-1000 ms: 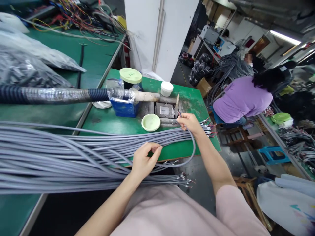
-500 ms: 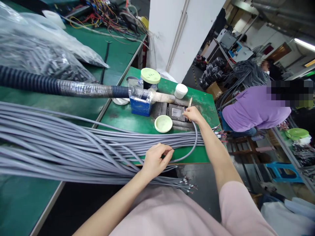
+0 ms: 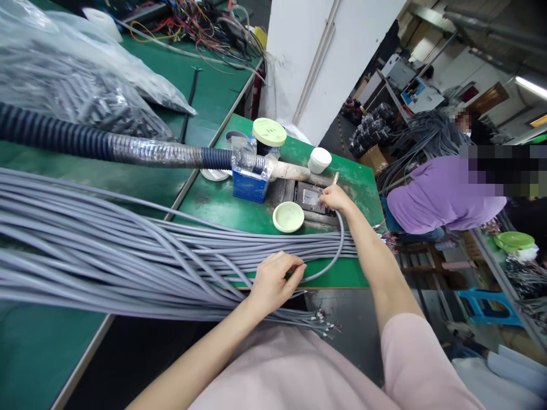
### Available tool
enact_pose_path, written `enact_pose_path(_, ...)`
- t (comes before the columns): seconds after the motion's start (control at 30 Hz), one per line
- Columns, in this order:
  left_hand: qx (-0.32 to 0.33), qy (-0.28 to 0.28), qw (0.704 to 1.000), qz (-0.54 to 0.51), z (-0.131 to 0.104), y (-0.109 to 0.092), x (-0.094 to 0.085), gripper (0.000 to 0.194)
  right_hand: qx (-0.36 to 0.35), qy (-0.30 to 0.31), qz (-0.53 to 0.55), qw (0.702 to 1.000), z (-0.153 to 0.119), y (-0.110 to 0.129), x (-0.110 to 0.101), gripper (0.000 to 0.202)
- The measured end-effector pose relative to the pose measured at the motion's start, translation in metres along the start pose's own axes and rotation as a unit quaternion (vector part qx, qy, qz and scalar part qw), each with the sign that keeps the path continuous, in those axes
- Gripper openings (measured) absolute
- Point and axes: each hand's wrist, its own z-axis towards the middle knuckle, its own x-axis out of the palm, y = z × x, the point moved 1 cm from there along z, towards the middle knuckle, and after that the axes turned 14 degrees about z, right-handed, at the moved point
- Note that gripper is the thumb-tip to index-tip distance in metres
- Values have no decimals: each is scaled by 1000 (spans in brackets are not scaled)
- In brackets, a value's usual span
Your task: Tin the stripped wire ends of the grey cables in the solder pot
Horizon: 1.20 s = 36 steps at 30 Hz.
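Observation:
My right hand (image 3: 335, 198) is closed around a grey cable (image 3: 341, 230) near its end. Thin wires at that end show at the fingertips, over a small square pot of silvery, solder-like metal (image 3: 311, 197); whether they touch the metal I cannot tell. From this hand the cable loops down and back toward my left hand (image 3: 276, 282). That hand rests over the edge of a large bundle of grey cables (image 3: 183, 256), loosely curled, with a gap between thumb and forefinger. Its other fingers are partly hidden. A pale green bowl (image 3: 288, 218) sits just left of the pot.
A ribbed hose (image 3: 60, 136) ends in a pale pipe beside the pot. Around it are a blue box (image 3: 249, 187), a yellow-lidded tub (image 3: 269, 132) and a white cup (image 3: 319, 160). A co-worker in a purple shirt (image 3: 444, 191) sits at right. Plastic bags (image 3: 98, 74) lie at left.
The whole view has shifted slightly, so the bench things appear a little further right. Both hands keep nearly the same pose, and the right still grips the cable at the pot.

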Motion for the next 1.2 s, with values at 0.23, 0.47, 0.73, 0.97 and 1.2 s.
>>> enact_pose_path(0.23,-3,4,1000,9,0,0,0,7,-16,-2,28,999,-8,8,-5,17)
enact_pose_path(0.47,0,-1,1000,9,-1,4,2,8,-66,-1,169,983,-76,15,-16,24)
enact_pose_path(0.73,-179,56,950,-251,6,-11,10,20,-169,16,424,889,-178,32,28,25)
enact_pose_path(0.97,-277,112,798,-523,-5,-39,38,21,-122,37,458,880,-214,26,62,29)
enact_pose_path(1.2,-325,105,793,-504,-6,-44,19,28,-164,-39,316,934,-252,-5,51,43)
